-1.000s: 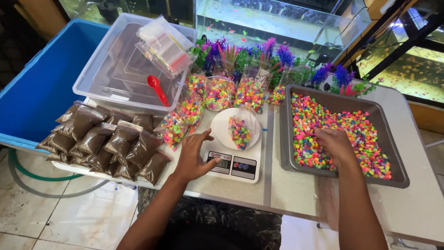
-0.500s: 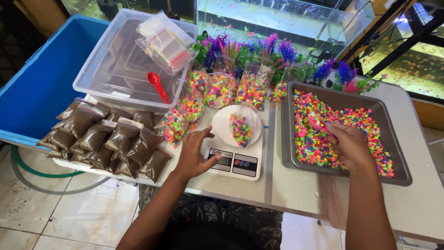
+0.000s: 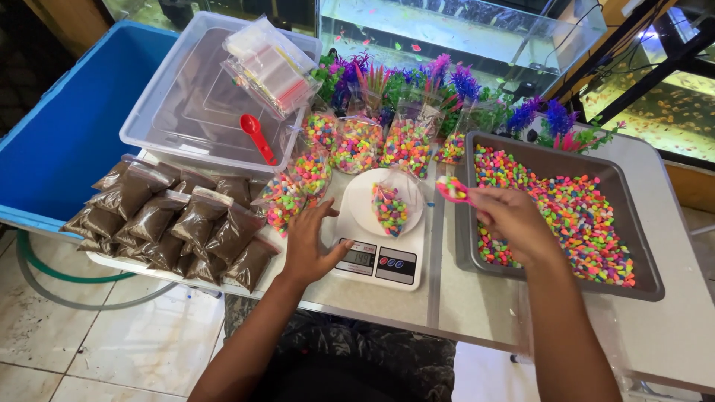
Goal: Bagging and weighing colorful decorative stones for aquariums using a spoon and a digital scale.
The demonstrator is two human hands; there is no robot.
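Note:
My right hand (image 3: 514, 219) holds a pink scoop (image 3: 452, 189) heaped with coloured gravel, above the left edge of the grey tray (image 3: 645, 283) of mixed bright gravel. The scoop points toward a small clear bag of gravel (image 3: 389, 207) standing on the white plate of a digital scale (image 3: 380, 262). My left hand (image 3: 311, 242) lies flat on the table, fingers spread, touching the scale's left side and next to filled gravel bags (image 3: 298, 182).
Several bags of brown substrate (image 3: 175, 219) lie at the left. Behind them a clear lidded bin (image 3: 167, 123) carries a red scoop (image 3: 257, 136) and a pack of empty bags (image 3: 268, 67). Plastic plants (image 3: 447, 85) and fish tanks (image 3: 462, 26) stand behind; a blue tub (image 3: 67, 126) is far left.
My right hand rose out of the gravel tray and moved left with a loaded pink scoop, toward the bag on the scale. My left hand stayed by the scale.

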